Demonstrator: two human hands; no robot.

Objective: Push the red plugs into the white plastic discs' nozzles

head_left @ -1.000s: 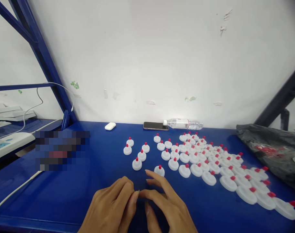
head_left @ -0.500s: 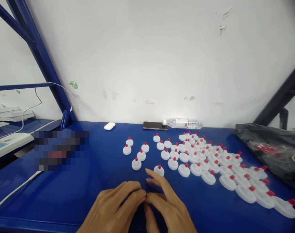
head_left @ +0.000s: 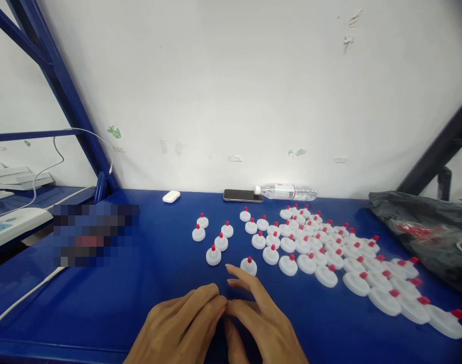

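Observation:
My left hand (head_left: 183, 321) and my right hand (head_left: 266, 323) meet at the front middle of the blue table, fingertips touching. The left fingers are bent and pressed together, the thumb hidden behind them. On the right, index finger and thumb curl toward the left fingertips, while other fingers stretch forward. Whatever lies between the fingertips is hidden. Just past the right fingers stands a white round cap with a red tip (head_left: 248, 266). Similar white caps (head_left: 213, 256) form a loose group ahead, and many more crowd together on the right (head_left: 326, 276).
Along the wall lie a white earbud case (head_left: 171, 196), a phone (head_left: 243, 195) and a clear water bottle (head_left: 287, 191) on its side. A dark plastic bag (head_left: 424, 227) with red pieces sits at the right. A white cable (head_left: 26, 298) crosses the table's left side.
Hardly anything differs. Both hands stay together in the same place, with only a slight shift of the fingers. The caps have not moved.

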